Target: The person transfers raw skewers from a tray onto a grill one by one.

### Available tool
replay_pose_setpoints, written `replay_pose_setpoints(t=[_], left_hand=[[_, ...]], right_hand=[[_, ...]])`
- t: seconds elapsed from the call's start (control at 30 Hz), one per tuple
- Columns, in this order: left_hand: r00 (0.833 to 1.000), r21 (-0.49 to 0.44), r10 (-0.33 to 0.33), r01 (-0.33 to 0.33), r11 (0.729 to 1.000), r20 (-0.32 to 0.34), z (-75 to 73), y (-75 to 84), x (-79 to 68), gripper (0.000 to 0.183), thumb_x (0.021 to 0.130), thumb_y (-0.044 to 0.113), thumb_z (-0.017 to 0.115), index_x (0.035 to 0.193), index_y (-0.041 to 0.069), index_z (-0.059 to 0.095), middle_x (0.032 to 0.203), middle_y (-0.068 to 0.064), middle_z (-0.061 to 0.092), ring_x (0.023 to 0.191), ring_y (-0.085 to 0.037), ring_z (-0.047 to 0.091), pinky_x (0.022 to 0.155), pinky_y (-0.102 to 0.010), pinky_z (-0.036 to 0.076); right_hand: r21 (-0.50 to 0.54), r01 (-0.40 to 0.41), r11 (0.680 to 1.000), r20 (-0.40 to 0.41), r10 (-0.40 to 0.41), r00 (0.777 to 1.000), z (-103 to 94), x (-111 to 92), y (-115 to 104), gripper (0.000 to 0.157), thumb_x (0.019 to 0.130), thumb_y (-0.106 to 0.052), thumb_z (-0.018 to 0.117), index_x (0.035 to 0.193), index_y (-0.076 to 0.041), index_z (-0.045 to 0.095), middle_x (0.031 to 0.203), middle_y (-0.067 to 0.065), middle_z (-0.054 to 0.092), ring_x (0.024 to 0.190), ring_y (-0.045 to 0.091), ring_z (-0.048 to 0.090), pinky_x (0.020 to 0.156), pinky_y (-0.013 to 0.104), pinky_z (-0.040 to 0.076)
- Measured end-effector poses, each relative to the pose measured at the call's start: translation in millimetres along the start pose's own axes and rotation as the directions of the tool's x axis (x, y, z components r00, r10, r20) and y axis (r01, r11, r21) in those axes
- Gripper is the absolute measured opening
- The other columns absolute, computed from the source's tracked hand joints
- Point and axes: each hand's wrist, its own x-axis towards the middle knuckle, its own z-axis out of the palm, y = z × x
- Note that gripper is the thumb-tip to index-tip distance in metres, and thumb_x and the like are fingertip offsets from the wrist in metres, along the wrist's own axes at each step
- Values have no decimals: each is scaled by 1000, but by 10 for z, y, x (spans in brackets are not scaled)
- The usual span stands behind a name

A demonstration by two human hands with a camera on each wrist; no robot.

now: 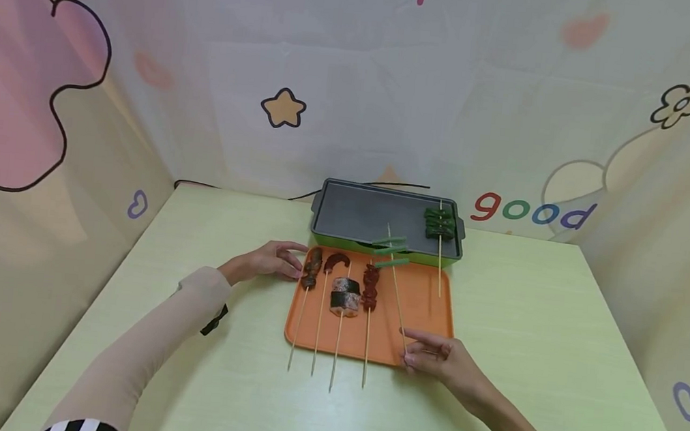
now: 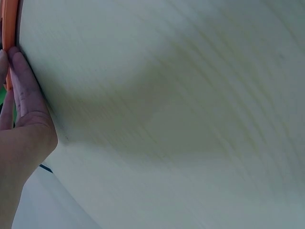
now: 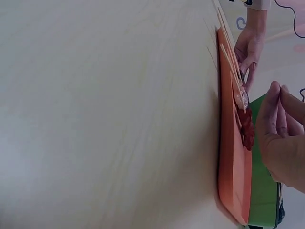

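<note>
My right hand [image 1: 440, 361] pinches the lower end of a skewer with thin green vegetable pieces [image 1: 391, 250], which slants up over the orange tray [image 1: 411, 303] to the grill's front edge. The left hand [image 1: 270, 259] grips the tray's left rim between thumb and fingers, beside a brown meat skewer [image 1: 312, 267]. Along the tray also lie a skewer with a curled reddish-brown piece [image 1: 337, 263], one with a dark-banded roll [image 1: 345, 298] and a red meat skewer [image 1: 370, 287]. Their stick ends jut past the tray's front edge.
Behind the tray stands a green electric grill [image 1: 382, 208] with a dark plate. On its right side rests a dark green leafy skewer [image 1: 439, 224], its stick reaching over the tray. A black cord [image 1: 196, 183] runs along the table's back edge by the curtain.
</note>
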Motion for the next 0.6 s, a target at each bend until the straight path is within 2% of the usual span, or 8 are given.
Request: replay_pose_setpoints(t=[0.13,0.33,0.47,0.6], left_hand=[[1000,-11,0,0,1000,2,4,5,-14,66,96,-2,66,156,4,39,108,-8,71,88,-9,72,89,-31,62],[1000,-21,16,-16,1000,4,-3,-2,-28,65,96,-1,66,156,3,39,106,-7,71,88,-9,71,91,-32,62],[1000,-17,13,-13,1000,3,-3,-11,-23,66,96,-1,66,156,4,39,107,-7,70,88,-9,71,90,-31,62],[1000,6,17,-17,1000,8,-2,-32,0,64,97,0,65,156,3,39,110,-8,71,89,-7,70,88,-27,62]], right_hand=[[7,37,999,-59,-37,998,27,123,-48,65,99,-10,66,152,11,36,110,-1,69,104,8,72,92,23,60],[28,60,998,-131,-55,990,22,290,-177,63,100,-7,64,154,9,36,113,2,68,112,12,72,99,29,57],[-33,66,997,-173,-71,982,-1,387,-250,59,101,-7,63,153,7,38,115,5,67,112,13,72,101,33,56],[-52,59,997,-218,-69,974,-26,485,-304,56,102,-3,59,153,7,39,112,5,68,108,9,73,102,36,56]])
